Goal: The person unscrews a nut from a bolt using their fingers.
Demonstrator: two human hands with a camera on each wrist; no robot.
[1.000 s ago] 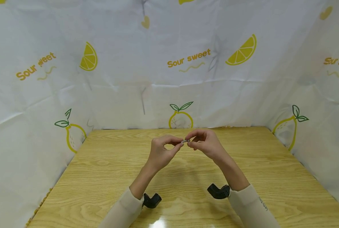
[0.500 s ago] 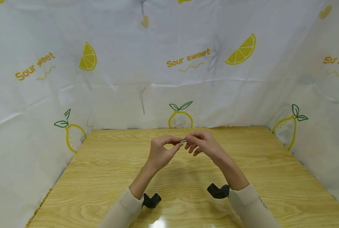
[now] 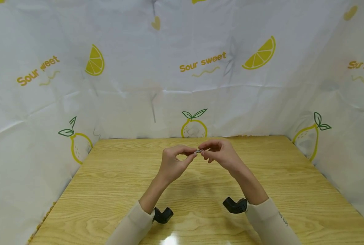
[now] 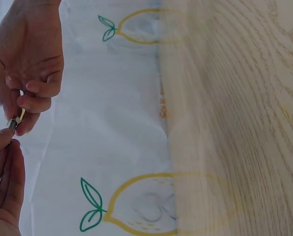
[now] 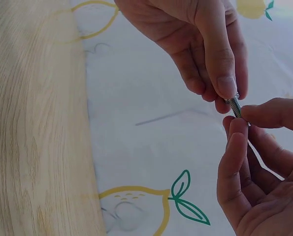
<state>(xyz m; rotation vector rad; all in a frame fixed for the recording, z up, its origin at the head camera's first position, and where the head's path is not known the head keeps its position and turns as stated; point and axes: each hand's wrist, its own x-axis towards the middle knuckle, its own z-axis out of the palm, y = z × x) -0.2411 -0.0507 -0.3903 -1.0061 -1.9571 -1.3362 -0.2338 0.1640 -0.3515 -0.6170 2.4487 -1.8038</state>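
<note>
Above the tabletop, a small silver bolt point(image 3: 198, 151) is held between my two hands. My left hand point(image 3: 173, 164) pinches one end between thumb and fingertips. From the other side, my right hand point(image 3: 224, 156) has its thumb and forefinger at the opposite end. Up close in the right wrist view, the bolt's thread point(image 5: 236, 106) shows between the left thumb and the right fingertips. In the left wrist view, a shiny metal piece point(image 4: 13, 123) sits at the right fingertips, partly covered by them.
A wood-grain table point(image 3: 200, 211) lies under both forearms. White cloth point(image 3: 123, 112) printed with lemons hangs along the back and both sides. A black curved device point(image 3: 163, 215) is worn at the left wrist, another black device point(image 3: 235, 206) at the right.
The right fingers shift around the bolt's end: half a second ago they were spread lower with the thumb higher, now thumb and forefinger stand apart again. The left hand stays still.
</note>
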